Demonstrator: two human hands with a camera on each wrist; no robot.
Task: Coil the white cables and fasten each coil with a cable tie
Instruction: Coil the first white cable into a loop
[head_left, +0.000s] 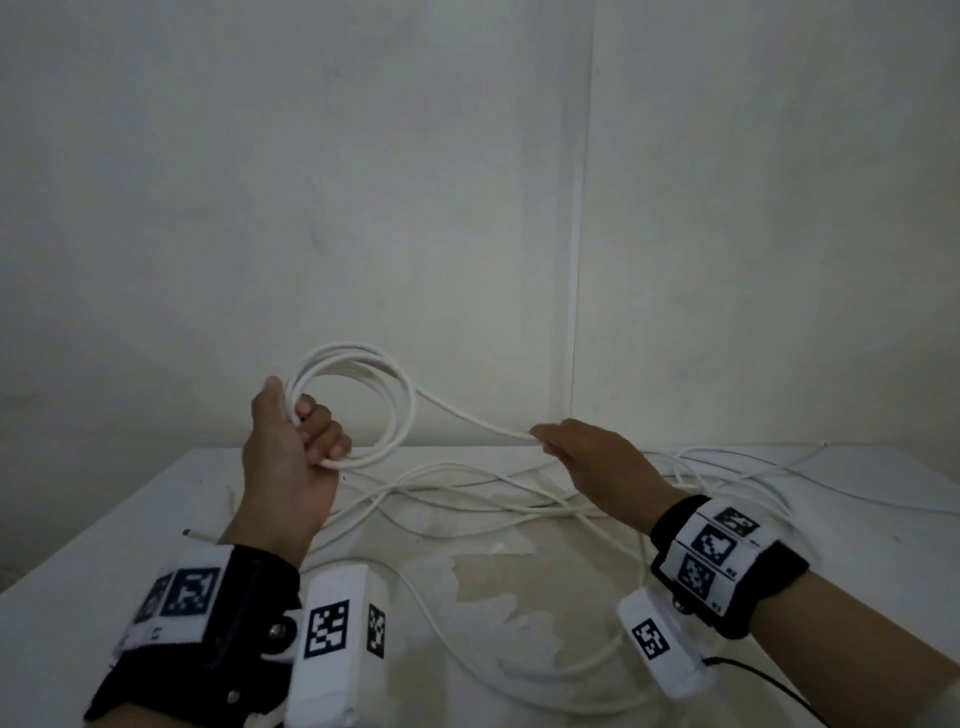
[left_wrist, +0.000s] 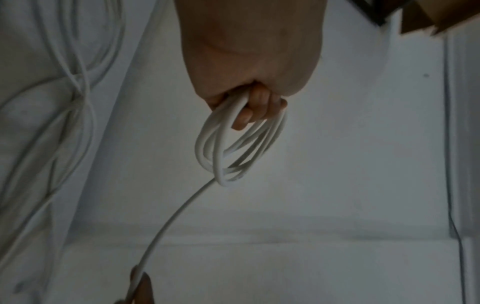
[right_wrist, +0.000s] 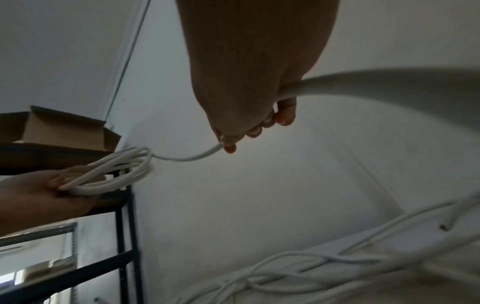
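Note:
My left hand is raised above the white table and grips a coil of white cable of several loops; the coil hangs from the curled fingers in the left wrist view. One strand runs from the coil to my right hand, whose fingers curl round it. In the right wrist view the cable leaves the fingertips toward the coil. More white cable lies tangled on the table below both hands. No cable tie is visible.
A bare wall rises right behind the table, with a thin conduit running up it. A black metal shelf with an open cardboard box stands to the left. A thin black lead trails from my right wrist.

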